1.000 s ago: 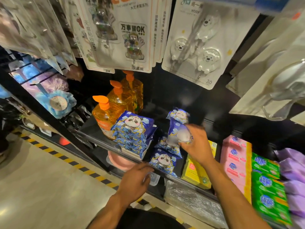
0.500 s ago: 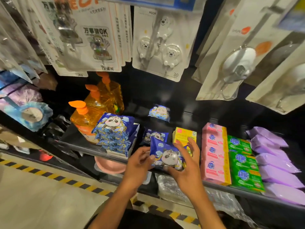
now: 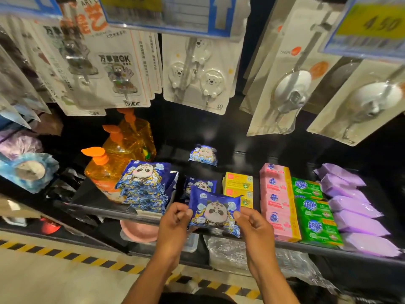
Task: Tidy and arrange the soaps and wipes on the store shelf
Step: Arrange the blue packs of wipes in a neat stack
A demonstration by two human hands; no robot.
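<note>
A blue panda wipes pack [image 3: 213, 210] stands at the front edge of the black shelf [image 3: 103, 208]. My left hand [image 3: 174, 223] pinches its left side and my right hand [image 3: 255, 227] pinches its right side. Behind it lies another panda pack [image 3: 200, 185], and a third [image 3: 203, 153] sits deeper on the shelf. A stack of panda packs [image 3: 144, 186] stands to the left. Yellow soap boxes [image 3: 238, 186], pink soap bars [image 3: 277, 198], green soap bars [image 3: 313, 207] and purple wipes packs [image 3: 352, 205] line up to the right.
Orange pump bottles [image 3: 109, 167] stand at the shelf's left. Carded hooks [image 3: 195, 71] hang above the shelf, with price tags [image 3: 370, 25] over them. A pink bowl [image 3: 137, 232] and clear wrapped goods [image 3: 228, 253] sit below. Yellow-black tape [image 3: 65, 258] marks the floor.
A second ago my right hand alone held a pack above the shelf and my left hung below. Both hands now hold a panda pack at the front edge; the view shifted right.
</note>
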